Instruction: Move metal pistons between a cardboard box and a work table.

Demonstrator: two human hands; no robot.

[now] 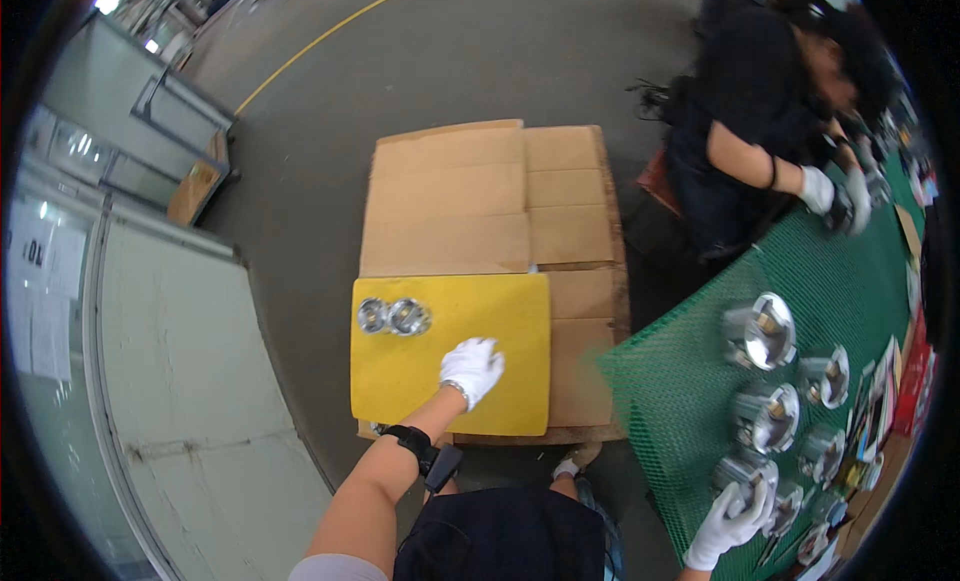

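Resting on yellow sheet: two metal parts are placed.
Green bench: more parts are left.
Left grip: loosely spread.
Right grip: nearest part is touched; pinching cannot be told.

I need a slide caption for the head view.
Gloved right hand at a shiny metal part; left hand over yellow sheet.

left hand: palm down, fingers loosely bent | left forearm: slanting forward | right hand: out right, fingers curled

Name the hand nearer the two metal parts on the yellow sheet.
Left. The left hand is over the yellow sheet, right of the metal parts; the right hand is over the green mat.
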